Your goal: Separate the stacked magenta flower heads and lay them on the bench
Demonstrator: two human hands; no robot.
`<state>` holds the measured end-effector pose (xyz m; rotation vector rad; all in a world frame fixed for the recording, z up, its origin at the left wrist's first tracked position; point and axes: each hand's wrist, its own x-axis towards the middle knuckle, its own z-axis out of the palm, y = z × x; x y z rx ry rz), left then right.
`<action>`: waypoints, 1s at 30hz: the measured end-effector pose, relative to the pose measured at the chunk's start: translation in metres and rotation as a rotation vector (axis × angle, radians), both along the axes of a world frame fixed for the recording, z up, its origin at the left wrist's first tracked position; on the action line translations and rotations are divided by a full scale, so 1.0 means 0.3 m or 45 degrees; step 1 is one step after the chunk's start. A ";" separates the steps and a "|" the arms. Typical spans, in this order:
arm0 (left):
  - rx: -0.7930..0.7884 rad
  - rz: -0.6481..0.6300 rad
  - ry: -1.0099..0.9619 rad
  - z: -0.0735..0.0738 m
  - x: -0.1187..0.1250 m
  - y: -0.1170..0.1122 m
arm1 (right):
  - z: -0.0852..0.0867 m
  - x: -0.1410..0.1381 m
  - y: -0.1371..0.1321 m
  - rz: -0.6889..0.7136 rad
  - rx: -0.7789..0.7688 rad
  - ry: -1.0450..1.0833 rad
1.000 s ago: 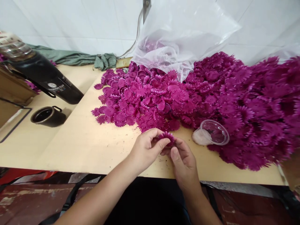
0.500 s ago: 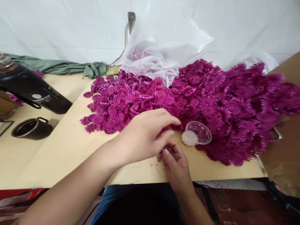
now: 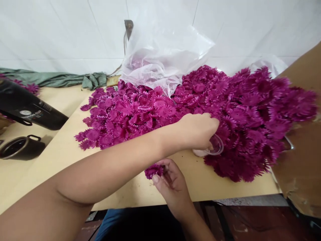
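My left hand [image 3: 199, 130] reaches across to the right, its fingers bent down into a small clear plastic cup [image 3: 221, 147]. The fingertips are mostly hidden, so I cannot make out what they pinch. Something whitish shows at the cup's left side. Below my left forearm, my right hand [image 3: 174, 189] pinches a purple artificial flower head [image 3: 152, 171] between thumb and fingers, just over the table's front part. A big heap of similar purple flower heads [image 3: 240, 117] spreads behind and beside both hands.
A clear plastic bag [image 3: 163, 50] lies over the heap by the tiled wall. On the left are a black flask [image 3: 32, 107], a dark mug [image 3: 22, 149] and a green cloth [image 3: 50, 78]. Cardboard [image 3: 301, 160] borders the table [image 3: 120, 197] at right.
My left hand has moved right, away from my right hand, and into the plastic cup. My right hand has shifted slightly left and down, with the flower head now plainly visible in it.
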<state>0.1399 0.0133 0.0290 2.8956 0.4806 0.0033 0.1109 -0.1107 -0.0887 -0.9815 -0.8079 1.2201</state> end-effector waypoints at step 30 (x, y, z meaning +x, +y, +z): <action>-0.545 0.415 -0.321 -0.081 -0.407 -0.083 | 0.000 0.028 0.016 -0.202 0.002 0.117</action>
